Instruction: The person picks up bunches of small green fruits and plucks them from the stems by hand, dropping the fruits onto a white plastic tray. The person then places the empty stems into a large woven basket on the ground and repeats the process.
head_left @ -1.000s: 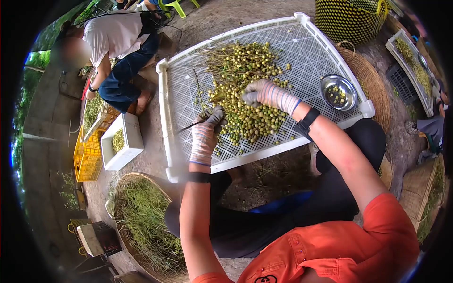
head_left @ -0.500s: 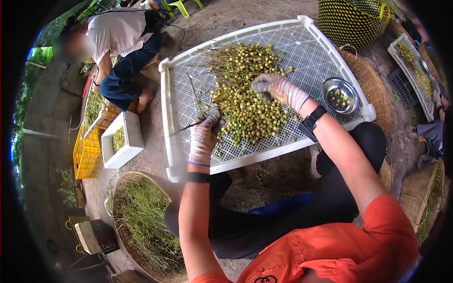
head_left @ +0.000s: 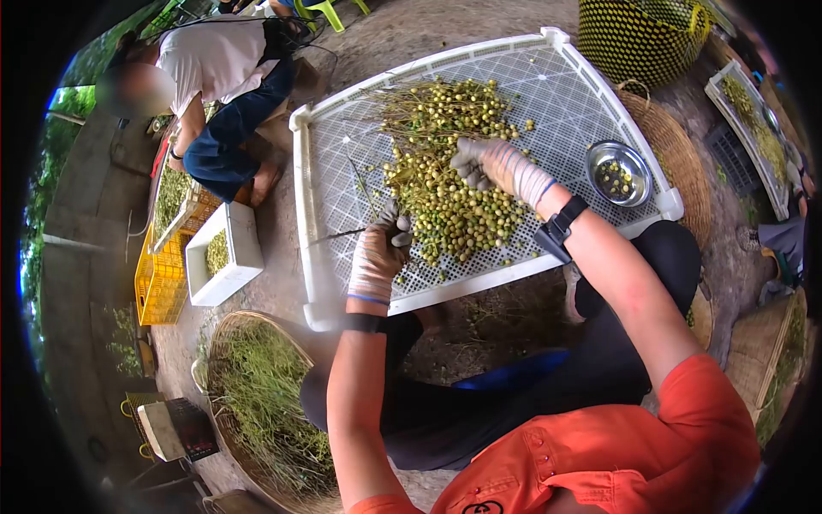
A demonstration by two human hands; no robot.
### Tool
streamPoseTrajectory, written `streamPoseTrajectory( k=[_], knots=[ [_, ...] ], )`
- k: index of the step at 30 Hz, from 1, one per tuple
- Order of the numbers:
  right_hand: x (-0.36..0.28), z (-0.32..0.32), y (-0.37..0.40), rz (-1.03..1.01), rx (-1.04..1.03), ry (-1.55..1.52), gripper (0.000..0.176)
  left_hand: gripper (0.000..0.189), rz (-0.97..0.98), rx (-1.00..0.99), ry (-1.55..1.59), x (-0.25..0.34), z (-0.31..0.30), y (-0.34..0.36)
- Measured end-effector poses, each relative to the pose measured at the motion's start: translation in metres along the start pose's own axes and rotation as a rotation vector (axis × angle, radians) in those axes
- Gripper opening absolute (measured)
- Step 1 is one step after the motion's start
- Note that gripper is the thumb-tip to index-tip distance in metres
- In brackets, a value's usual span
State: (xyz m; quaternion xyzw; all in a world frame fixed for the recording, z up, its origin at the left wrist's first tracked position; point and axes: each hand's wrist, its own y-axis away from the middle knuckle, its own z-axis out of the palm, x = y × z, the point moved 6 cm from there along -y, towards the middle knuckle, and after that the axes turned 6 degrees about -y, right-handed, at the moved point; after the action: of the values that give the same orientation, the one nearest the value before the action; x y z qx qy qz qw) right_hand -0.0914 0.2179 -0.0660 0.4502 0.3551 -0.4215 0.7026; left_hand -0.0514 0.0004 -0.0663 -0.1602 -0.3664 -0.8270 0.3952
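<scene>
A pile of small yellow-green round fruits (head_left: pixel 462 210) lies on a white perforated tray (head_left: pixel 334 180), with thin stems still bunched at its upper side. My left hand (head_left: pixel 387 240), in a striped glove with grey fingertips, is closed on thin stems at the pile's left edge; a dark stalk sticks out to its left. My right hand (head_left: pixel 492 164), gloved alike, is over the pile's right part with its fingers curled together; what they hold, if anything, is hidden. A steel bowl (head_left: pixel 618 174) with a few fruits sits on the tray's right side.
A person (head_left: pixel 218 94) sits at the upper left beside a yellow crate (head_left: pixel 161 278) and a white box (head_left: pixel 224 255). A round basket of green stems (head_left: pixel 265 394) stands lower left. A black-yellow woven basket (head_left: pixel 638 43) is at the upper right. Another person's leg (head_left: pixel 783 244) shows far right.
My left hand has moved slightly right and turned, and the stems in it have shifted. My right hand has moved a little left and down over the pile.
</scene>
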Motion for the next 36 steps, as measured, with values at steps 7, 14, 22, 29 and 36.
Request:
streamPoseTrajectory(
  k=[7,14,22,29,36],
  knots=[
    [0.023,0.067,0.025,0.108,-0.334,0.242,0.061,0.01,0.047,0.042,-0.104,-0.004,-0.003,-0.006],
    [0.014,0.088,0.032,0.091,-0.212,0.17,0.029,0.016,0.231,0.18,-0.281,0.004,0.004,0.006],
    [0.023,0.082,0.04,0.331,-0.158,0.892,0.042,0.009,0.355,0.336,-0.492,0.011,-0.006,0.007],
    [0.017,0.094,0.033,0.137,-0.236,0.57,0.031,0.014,0.362,0.371,-0.487,0.023,-0.009,0.007],
    [-0.002,0.09,0.021,-0.208,-0.249,0.483,0.023,0.016,0.511,0.522,-0.409,0.051,-0.043,0.012]
  ],
)
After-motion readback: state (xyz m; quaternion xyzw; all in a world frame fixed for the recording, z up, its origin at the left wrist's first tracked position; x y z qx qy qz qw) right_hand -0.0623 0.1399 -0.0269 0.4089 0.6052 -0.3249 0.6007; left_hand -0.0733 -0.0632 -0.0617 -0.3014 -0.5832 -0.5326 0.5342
